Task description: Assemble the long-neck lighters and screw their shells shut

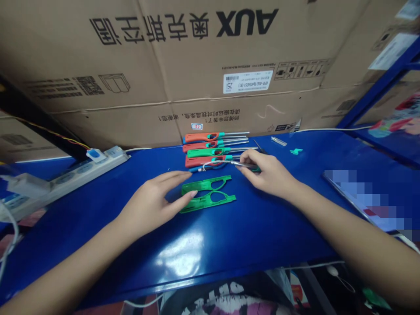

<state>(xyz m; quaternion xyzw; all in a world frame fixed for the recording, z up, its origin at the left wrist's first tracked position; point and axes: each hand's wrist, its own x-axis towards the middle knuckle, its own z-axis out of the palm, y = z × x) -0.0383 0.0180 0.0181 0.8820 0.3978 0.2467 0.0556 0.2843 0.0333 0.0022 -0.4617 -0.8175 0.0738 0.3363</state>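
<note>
On the blue table lie two green plastic shell halves (219, 199), one above the other. My left hand (160, 197) hovers at their left ends, fingers spread, nothing held. My right hand (267, 170) is closed on a thin metal tube with a dark green end; a pale wire (215, 162) runs left from it to a small fitting. Just behind, several lighters with red, orange and green handles (200, 153) lie in a stacked row, metal tips to the right.
A large cardboard box (197, 78) stands along the back. At left is a white power strip (75, 177) with plugs. A small clear part (278, 141), a teal piece (296, 151) and a blurred-out phone-like device (364, 201) lie at right.
</note>
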